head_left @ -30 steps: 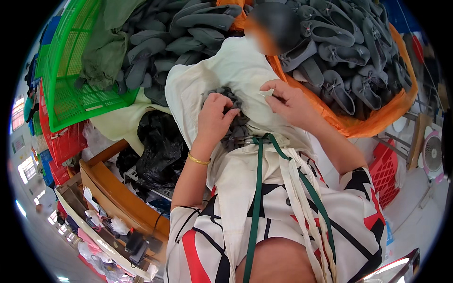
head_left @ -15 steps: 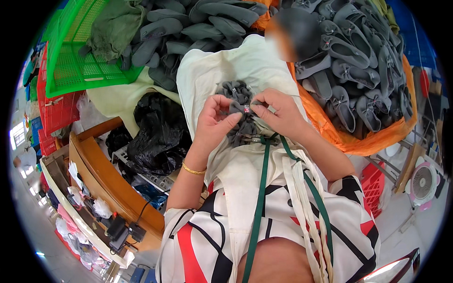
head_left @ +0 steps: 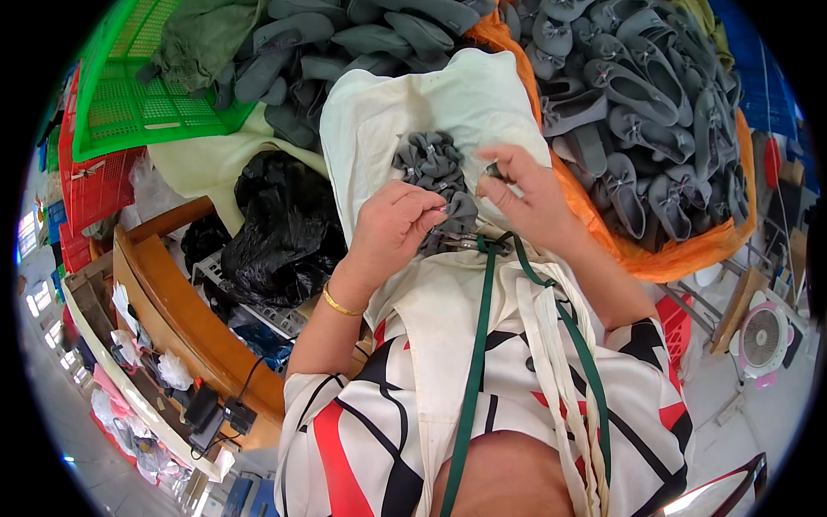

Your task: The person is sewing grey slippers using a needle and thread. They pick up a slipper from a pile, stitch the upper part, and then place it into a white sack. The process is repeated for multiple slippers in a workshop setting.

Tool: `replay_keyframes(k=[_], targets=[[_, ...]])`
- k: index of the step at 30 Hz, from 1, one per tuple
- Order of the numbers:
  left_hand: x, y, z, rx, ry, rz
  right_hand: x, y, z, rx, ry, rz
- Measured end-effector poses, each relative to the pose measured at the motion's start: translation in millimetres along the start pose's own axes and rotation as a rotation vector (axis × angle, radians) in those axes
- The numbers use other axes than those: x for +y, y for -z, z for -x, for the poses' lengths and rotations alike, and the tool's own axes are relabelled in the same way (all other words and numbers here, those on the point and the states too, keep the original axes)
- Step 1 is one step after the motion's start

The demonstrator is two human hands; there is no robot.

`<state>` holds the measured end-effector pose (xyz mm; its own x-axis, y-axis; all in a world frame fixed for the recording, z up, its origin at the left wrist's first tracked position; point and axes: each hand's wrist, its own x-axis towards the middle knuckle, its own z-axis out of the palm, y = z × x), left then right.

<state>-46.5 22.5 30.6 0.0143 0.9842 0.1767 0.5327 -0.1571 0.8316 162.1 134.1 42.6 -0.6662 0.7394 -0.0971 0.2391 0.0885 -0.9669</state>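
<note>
A small heap of grey fabric bows (head_left: 431, 159) lies on the pale cloth (head_left: 474, 95) over my lap. My left hand (head_left: 392, 228) is closed in a pinch at the heap's left side. A grey fabric bow (head_left: 462, 209) shows at its fingertips, with a tiny reddish bit beside the thumb. My right hand (head_left: 530, 194) is held apart to the right, above the cloth, its fingers curled and partly blurred. A small dark object (head_left: 493, 171) shows at those fingers; its kind is unclear. Below the bows, a small metal tool (head_left: 465, 245) lies near the green strap (head_left: 482, 327).
Grey shoes with bows (head_left: 637, 95) fill an orange bag (head_left: 689, 263) at right. More grey shoes (head_left: 362, 43) are piled ahead, beside a green basket (head_left: 155, 112). A black plastic bag (head_left: 284, 233) and a wooden desk (head_left: 198, 319) stand left. A fan (head_left: 763, 338) is at far right.
My hands, together at one bow before, have parted. The right one has moved off to the right; the left one stays by the heap, slightly lower.
</note>
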Motion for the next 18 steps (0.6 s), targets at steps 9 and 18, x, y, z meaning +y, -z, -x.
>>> replay_keyframes(k=[9, 18], targets=[[10.8, 6.0, 2.3, -0.015, -0.202, -0.123, -9.7, 16.8, -1.0, -0.411, -0.094, -0.049], [15.3, 6.1, 5.1, 0.032, -0.273, -0.168, -7.3, 13.1, 1.9, -0.436, 0.04, 0.06]])
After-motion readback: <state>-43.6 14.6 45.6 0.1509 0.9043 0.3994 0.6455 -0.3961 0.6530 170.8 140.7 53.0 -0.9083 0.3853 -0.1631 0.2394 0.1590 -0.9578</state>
